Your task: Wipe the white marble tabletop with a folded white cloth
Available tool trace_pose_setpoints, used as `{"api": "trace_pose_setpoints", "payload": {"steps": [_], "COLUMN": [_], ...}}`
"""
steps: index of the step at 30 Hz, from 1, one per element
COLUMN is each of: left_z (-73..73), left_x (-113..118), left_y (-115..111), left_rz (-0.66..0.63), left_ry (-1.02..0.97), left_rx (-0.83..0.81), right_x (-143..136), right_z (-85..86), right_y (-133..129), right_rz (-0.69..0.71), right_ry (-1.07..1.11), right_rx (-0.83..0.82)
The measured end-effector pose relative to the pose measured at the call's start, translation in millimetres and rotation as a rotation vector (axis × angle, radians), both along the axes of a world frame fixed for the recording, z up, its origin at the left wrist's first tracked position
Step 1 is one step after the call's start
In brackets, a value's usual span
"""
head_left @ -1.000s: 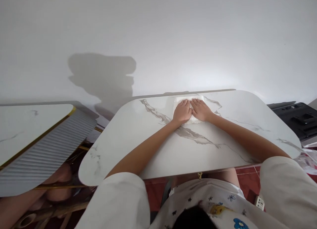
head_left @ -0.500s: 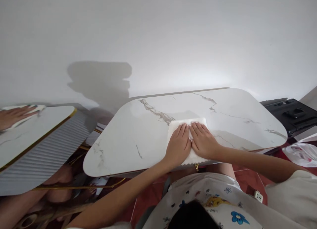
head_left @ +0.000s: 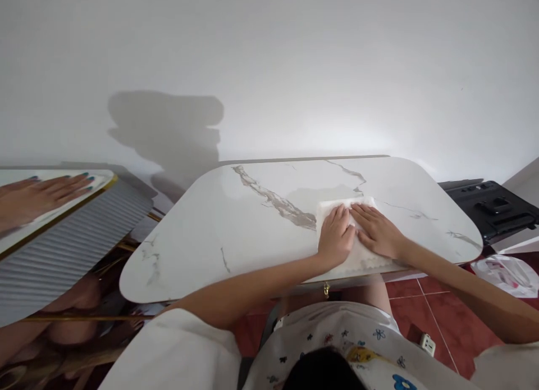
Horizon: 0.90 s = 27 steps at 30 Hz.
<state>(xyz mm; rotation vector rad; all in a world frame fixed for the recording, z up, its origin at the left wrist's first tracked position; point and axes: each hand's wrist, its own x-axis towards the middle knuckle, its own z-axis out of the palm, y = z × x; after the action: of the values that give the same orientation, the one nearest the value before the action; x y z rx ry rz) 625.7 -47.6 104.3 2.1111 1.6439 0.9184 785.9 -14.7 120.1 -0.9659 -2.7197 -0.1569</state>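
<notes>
A white cloth point(head_left: 364, 255) lies spread on the marble-patterned tabletop point(head_left: 189, 227), right of its middle and close to the front edge. My left hand point(head_left: 338, 235) presses on the cloth's left part, fingers stretched toward the wall. Beside it, my right hand point(head_left: 379, 230) rests flat on the cloth with its fingers pointing up and left. The two hands nearly meet at the fingertips and thumbs. Neither is wrapped round anything; the palms hide part of the cloth.
At the left, another person's hand point(head_left: 50, 193) lies on a cloth on a second marble-topped table with a grey ribbed side point(head_left: 76, 232). A black case point(head_left: 497, 207) stands at the right, above a white plastic bag point(head_left: 507, 275). The wall point(head_left: 269, 69) is behind.
Both my hands and the cloth have slid to the right along the tabletop. The other person's hand has moved right on its own table. My view has shifted slightly.
</notes>
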Motion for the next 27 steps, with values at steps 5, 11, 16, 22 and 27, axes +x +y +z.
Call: {"api": "trace_pose_setpoints", "payload": {"steps": [5, 11, 16, 22, 27], "left_z": [10.3, 14.1, 14.0, 18.0, 21.2], "left_x": [-3, -25, -50, -72, -71], "left_y": [52, 119, 168, 209, 236], "left_rz": [0.019, 0.052, 0.047, 0.105, 0.106], "left_ry": [0.026, 0.041, 0.067, 0.061, 0.085], "left_rx": [0.023, 0.095, 0.130, 0.131, 0.147], "right_x": [-9, -32, -60, -87, -82], "right_z": [5.6, 6.6, 10.2, 16.1, 17.8], "right_y": [52, 128, 173, 216, 245], "right_rz": [-0.035, -0.026, -0.025, -0.041, -0.024], "right_ry": [-0.030, -0.013, -0.018, 0.002, 0.044], "right_rx": [-0.003, -0.009, 0.020, 0.001, -0.047]}}
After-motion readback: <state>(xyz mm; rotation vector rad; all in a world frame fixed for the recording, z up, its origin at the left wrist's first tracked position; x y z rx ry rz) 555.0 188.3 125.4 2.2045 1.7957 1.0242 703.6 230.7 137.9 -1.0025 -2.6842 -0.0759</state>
